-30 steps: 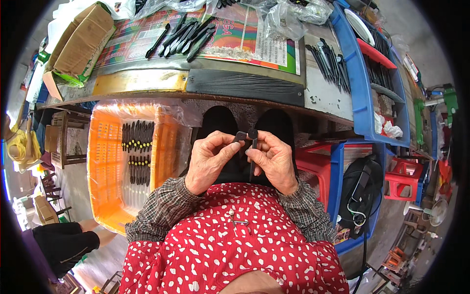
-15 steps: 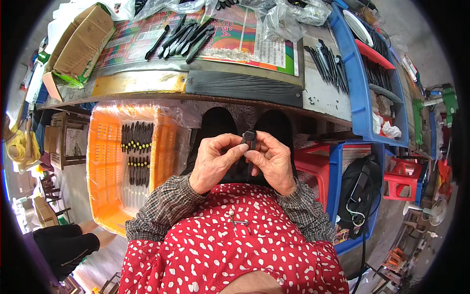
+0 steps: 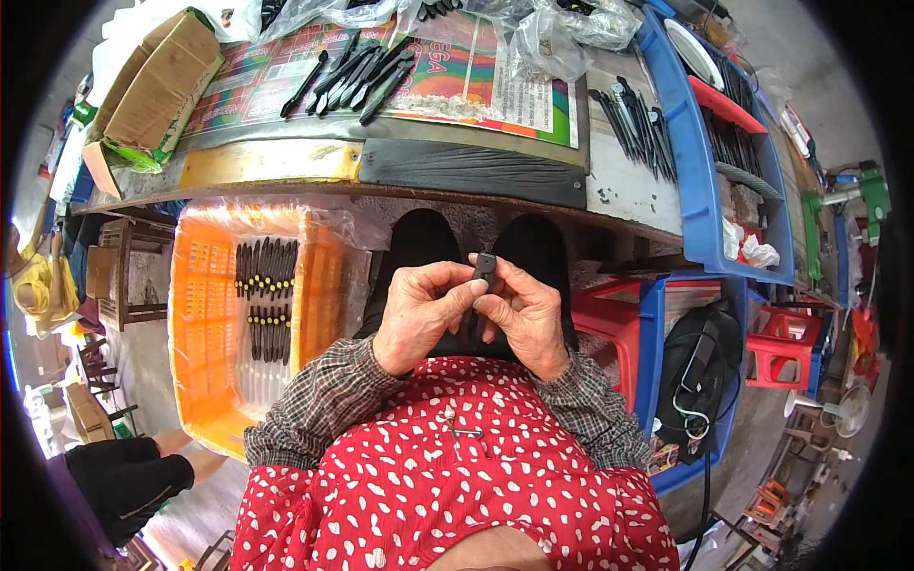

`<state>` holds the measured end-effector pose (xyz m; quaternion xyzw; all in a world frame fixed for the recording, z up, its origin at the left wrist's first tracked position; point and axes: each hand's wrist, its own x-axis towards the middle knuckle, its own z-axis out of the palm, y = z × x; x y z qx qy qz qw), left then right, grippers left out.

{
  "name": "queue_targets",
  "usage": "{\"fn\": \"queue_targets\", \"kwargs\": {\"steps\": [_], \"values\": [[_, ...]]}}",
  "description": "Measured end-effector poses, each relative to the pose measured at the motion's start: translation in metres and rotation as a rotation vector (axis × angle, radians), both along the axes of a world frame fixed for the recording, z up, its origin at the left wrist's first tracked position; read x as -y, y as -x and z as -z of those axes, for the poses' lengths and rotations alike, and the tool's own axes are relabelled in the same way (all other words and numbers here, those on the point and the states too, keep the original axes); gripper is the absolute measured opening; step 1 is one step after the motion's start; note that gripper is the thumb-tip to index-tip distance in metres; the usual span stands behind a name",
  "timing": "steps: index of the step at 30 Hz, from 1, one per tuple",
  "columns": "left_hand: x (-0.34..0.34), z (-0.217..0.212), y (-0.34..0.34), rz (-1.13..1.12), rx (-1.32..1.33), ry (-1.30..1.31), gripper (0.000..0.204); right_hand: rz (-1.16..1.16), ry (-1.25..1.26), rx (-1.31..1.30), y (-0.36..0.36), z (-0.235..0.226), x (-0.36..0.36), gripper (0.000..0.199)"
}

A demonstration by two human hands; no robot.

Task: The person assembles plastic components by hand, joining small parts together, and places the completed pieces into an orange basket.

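Above my lap, my left hand [image 3: 419,314] and my right hand [image 3: 528,322] pinch a small black piece [image 3: 486,265] between thumbs and fingers. Its blunt, squarish end sticks up above the thumbs. The fingers cover most of its lower part, so I cannot tell its exact kind. To the left, an orange plastic basket [image 3: 202,328] lined with clear film stands below the table edge. Inside lie two rows of slim black tools with yellow dots [image 3: 267,268]. A pile of similar black tools [image 3: 357,78] rests on the table ahead.
More dark tools [image 3: 633,124] lie at the table's right, beside a blue tray [image 3: 700,190]. An open carton [image 3: 157,90] sits at the far left, with clear plastic bags [image 3: 552,43] along the back. Right of my legs are a red stool [image 3: 606,328] and a black bag [image 3: 700,357].
The black piece has turned slightly between my fingers, its upper end now showing a squarer side. My right hand has shifted a little to the left.
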<state>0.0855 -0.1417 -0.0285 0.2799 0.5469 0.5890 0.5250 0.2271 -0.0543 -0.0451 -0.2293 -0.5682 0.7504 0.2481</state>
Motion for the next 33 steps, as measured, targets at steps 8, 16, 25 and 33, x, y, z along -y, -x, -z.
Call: {"fn": "queue_targets", "kwargs": {"steps": [8,16,25,33], "values": [[-0.001,0.004,-0.001,0.006,0.024,-0.019,0.015,-0.001,0.017,-0.013,0.0,0.0,0.002,0.046],[-0.001,0.007,-0.005,-0.006,-0.212,0.015,0.01,0.046,-0.186,0.092,-0.003,-0.003,-0.013,0.032],[-0.002,0.004,-0.01,0.039,-0.491,-0.128,0.01,0.063,-0.191,0.124,-0.005,-0.014,-0.019,0.007],[-0.008,-0.003,-0.01,0.197,0.1,-0.125,0.013,0.099,-0.032,0.009,-0.007,-0.021,-0.019,0.01]]}}
